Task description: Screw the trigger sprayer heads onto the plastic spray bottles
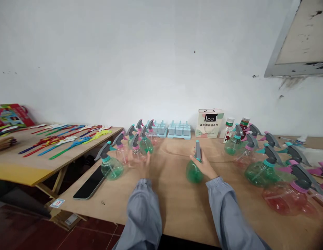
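Note:
My right hand (202,165) is wrapped around the neck of a green spray bottle (194,172) with a grey trigger head, at the middle of the table. My left hand (140,162), slightly blurred, has its fingers apart in front of a clear pink spray bottle (135,147). Whether it touches that bottle I cannot tell. Beside it on the left stands a green spray bottle (112,169) with a teal collar. Several more pink and green ones, such as this green bottle (146,144), cluster just behind.
A phone (90,183) lies near the table's left edge. More spray bottles (263,172) crowd the right side. Light-blue popsicle moulds (179,130), a paper bag (208,123) and a drink bottle (228,129) stand by the wall. Another table (23,165) carries colourful hand-shaped sticks.

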`<state>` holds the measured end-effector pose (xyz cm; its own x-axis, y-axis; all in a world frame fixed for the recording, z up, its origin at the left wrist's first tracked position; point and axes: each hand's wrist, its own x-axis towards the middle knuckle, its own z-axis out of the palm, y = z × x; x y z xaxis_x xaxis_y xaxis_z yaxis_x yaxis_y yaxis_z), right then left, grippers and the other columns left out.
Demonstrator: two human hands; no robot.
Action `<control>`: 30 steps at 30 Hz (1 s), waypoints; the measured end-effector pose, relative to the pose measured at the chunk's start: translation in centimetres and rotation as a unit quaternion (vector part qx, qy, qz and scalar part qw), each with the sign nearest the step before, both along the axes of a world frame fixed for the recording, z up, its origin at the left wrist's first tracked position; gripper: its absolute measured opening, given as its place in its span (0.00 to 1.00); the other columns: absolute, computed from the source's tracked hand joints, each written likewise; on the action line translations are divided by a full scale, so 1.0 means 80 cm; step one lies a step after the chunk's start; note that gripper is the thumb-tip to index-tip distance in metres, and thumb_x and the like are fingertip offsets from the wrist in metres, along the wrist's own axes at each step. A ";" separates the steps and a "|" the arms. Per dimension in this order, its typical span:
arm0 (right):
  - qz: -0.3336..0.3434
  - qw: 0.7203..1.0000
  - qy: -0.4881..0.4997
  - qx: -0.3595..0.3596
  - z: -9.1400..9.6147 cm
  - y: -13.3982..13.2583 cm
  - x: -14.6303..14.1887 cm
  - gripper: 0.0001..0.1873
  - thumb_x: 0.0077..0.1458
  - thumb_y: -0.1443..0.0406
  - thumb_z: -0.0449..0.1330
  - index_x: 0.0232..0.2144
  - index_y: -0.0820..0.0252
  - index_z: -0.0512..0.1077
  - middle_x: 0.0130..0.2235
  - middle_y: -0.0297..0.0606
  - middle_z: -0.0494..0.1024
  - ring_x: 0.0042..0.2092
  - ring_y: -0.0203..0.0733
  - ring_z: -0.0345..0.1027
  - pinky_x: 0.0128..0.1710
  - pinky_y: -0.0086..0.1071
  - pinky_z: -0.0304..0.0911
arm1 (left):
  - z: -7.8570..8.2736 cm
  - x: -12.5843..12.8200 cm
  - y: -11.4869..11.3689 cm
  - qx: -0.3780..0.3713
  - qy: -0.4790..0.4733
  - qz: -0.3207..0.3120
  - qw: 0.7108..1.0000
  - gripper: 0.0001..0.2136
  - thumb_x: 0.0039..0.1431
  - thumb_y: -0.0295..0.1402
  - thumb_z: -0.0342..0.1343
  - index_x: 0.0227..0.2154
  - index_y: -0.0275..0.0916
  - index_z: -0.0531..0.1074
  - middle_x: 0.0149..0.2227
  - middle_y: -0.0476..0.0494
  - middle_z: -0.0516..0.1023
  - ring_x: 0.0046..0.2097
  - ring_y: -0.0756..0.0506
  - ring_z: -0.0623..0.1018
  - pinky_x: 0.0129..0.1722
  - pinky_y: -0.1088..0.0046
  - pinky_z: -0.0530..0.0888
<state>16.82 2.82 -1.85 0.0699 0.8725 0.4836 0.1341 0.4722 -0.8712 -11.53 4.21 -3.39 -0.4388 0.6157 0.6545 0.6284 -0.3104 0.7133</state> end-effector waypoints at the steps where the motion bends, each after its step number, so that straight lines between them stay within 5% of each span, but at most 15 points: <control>1: 0.012 1.000 0.005 -0.015 0.001 -0.001 0.006 0.26 0.48 0.51 0.67 0.48 0.52 0.70 0.51 0.41 0.75 0.54 0.49 0.68 0.58 0.47 0.60 | 0.002 -0.014 0.003 0.007 -0.020 0.047 0.999 0.36 0.63 0.51 0.47 0.66 0.38 0.43 0.66 0.26 0.54 0.70 0.26 0.48 0.62 0.36 0.53; 5: 0.050 0.990 0.094 -0.094 0.006 -0.009 0.021 0.19 0.47 0.50 0.66 0.37 0.53 0.76 0.42 0.39 0.81 0.51 0.52 0.71 0.53 0.44 0.63 | -0.001 -0.045 0.012 -0.016 -0.033 0.177 0.983 0.44 0.49 0.53 0.62 0.64 0.44 0.48 0.64 0.28 0.60 0.65 0.22 0.58 0.56 0.33 0.58; 11: 0.206 0.951 0.192 -0.131 0.016 -0.020 0.012 0.27 0.47 0.49 0.59 0.46 0.54 0.75 0.41 0.42 0.82 0.48 0.54 0.74 0.49 0.46 0.67 | -0.020 -0.038 0.021 -0.099 0.046 0.166 0.980 0.43 0.50 0.48 0.62 0.63 0.32 0.51 0.57 0.26 0.69 0.59 0.28 0.68 0.57 0.43 0.62; 16: 0.228 0.943 0.193 -0.149 0.015 -0.021 0.005 0.27 0.48 0.47 0.55 0.43 0.55 0.75 0.40 0.43 0.81 0.46 0.52 0.74 0.49 0.48 0.66 | -0.031 0.011 0.016 -0.065 0.128 0.051 0.988 0.40 0.50 0.52 0.61 0.59 0.33 0.56 0.51 0.30 0.71 0.54 0.32 0.72 0.55 0.51 0.65; 22: 0.124 0.968 0.198 -0.091 0.015 -0.024 -0.004 0.17 0.45 0.49 0.57 0.31 0.53 0.72 0.30 0.39 0.79 0.38 0.49 0.72 0.45 0.42 0.65 | -0.034 0.077 -0.002 -0.094 0.165 -0.013 0.982 0.38 0.46 0.52 0.63 0.55 0.35 0.61 0.50 0.31 0.71 0.55 0.30 0.71 0.54 0.48 0.63; 30: 0.209 0.958 0.167 -0.105 0.015 -0.030 -0.012 0.25 0.48 0.47 0.55 0.42 0.55 0.74 0.35 0.41 0.81 0.41 0.51 0.73 0.46 0.44 0.66 | -0.032 0.073 -0.005 -0.094 0.124 -0.111 0.982 0.35 0.47 0.47 0.64 0.56 0.39 0.61 0.53 0.34 0.70 0.58 0.32 0.70 0.58 0.50 0.63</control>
